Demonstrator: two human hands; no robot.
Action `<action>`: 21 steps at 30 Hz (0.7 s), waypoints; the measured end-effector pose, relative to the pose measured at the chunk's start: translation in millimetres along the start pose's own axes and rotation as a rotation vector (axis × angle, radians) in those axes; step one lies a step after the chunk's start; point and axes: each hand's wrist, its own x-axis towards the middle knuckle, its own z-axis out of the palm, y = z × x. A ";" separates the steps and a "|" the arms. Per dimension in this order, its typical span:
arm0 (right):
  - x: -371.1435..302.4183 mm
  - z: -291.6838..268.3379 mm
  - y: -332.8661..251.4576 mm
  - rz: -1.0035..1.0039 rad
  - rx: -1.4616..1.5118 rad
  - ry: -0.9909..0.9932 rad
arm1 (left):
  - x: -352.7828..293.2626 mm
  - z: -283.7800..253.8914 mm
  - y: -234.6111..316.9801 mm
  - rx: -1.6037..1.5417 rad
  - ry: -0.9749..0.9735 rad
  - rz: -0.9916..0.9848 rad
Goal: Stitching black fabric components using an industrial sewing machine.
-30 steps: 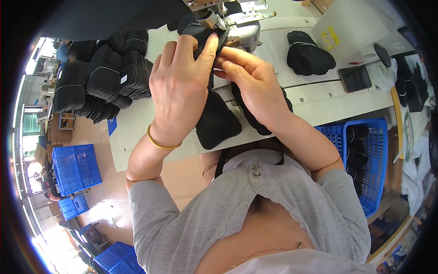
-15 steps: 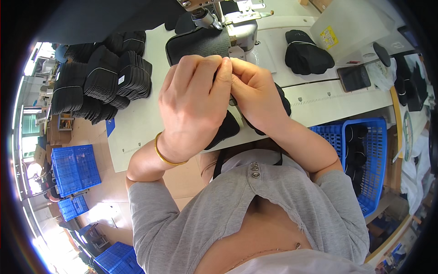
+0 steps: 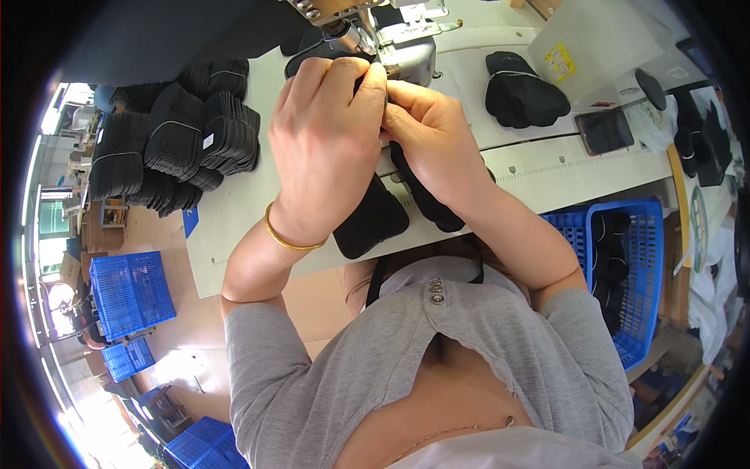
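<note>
Black fabric piece (image 3: 312, 52) sits at the sewing machine head (image 3: 358, 35), toward the far side of the table (image 3: 547, 168), and from my remote seat I see knuckles covering much of it. The left hand (image 3: 332, 129) has fingers and thumb drawn together on it; the right hand (image 3: 433, 137) pinches its edge between thumb and forefinger, the exact contact partly hidden. With fingertips so near the metal, I judge a nick possible if the cloth were pulled in while the grips stay tight. Uneven tension between the hands could skew or pucker the edge, and dark against dark, I might miss a slip. The cloth looks matte, soft and fairly thick. Nearer the person, a flat, round-cornered black pad (image 3: 371, 223) lies by the table's front edge; to the left, tied black stacks (image 3: 176, 141) show ribbed, layered sides, and a lumpy bound bundle (image 3: 527, 98) rests to the right.
</note>
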 end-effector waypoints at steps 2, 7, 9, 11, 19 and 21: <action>1.9 -2.5 2.5 0.008 -0.012 -0.014 | 1.0 2.2 -1.5 -0.018 0.004 -0.003; 1.7 -1.1 2.0 -0.002 0.033 -0.003 | 0.3 0.2 -3.8 -0.053 0.013 0.004; 0.5 -2.2 3.4 -0.003 -0.013 -0.031 | -1.5 -0.7 -4.0 -0.089 0.015 -0.012; -2.0 -0.3 0.5 -0.012 0.053 0.004 | -4.1 -0.6 -4.8 -0.129 0.017 -0.028; -36.9 -76.2 30.8 -0.307 -1.301 0.071 | -55.2 35.4 -67.1 -1.360 0.112 -1.166; -45.2 -79.6 37.7 -0.289 -1.350 0.075 | -50.3 51.0 -98.0 -1.740 -0.086 -1.329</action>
